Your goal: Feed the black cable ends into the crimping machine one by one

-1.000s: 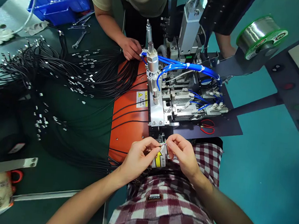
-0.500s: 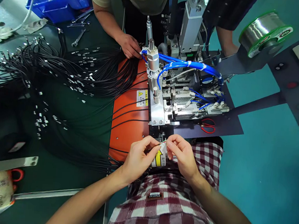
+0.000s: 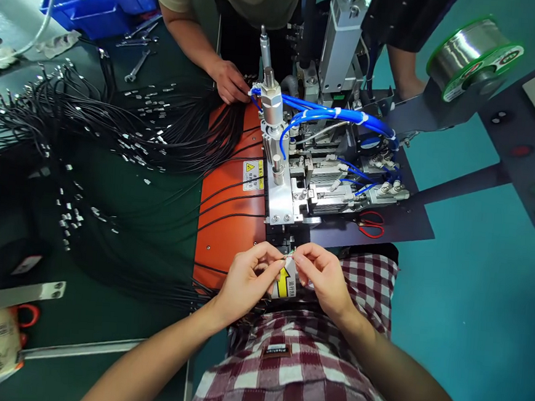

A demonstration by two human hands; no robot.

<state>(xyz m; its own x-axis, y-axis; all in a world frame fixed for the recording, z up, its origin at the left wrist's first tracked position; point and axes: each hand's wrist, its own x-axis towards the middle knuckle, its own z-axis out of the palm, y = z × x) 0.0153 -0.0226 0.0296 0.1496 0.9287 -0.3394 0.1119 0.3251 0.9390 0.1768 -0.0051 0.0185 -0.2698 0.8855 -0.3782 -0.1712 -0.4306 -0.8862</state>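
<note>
My left hand [image 3: 249, 279] pinches a black cable near its stripped end, thumb against forefinger. Close beside it, my right hand [image 3: 321, 276] is closed in a pinch on the thin coloured wires [image 3: 290, 255] at that cable's tip. Both hands are just above a label with a yellow arrow [image 3: 284, 282], at the near end of the machine. Beyond them stands the metal clamp head [image 3: 279, 201] of the machine. Several black cables run across the orange plate [image 3: 217, 246] toward it. The wire ends are too small to make out fully.
A co-worker's hand [image 3: 230, 81] is at the far cables. Bundles of black cables [image 3: 161, 136] spread over the green table at left. Red-handled scissors [image 3: 371, 225] lie right of the machine, below a solder wire spool [image 3: 475, 59]. A blue bin [image 3: 98, 2] and wrenches [image 3: 139, 67] sit far left.
My right hand's fingertips have shifted slightly left and closer to my left fingertips at the wire ends. The whole view has moved a little; the cables and machine look unchanged.
</note>
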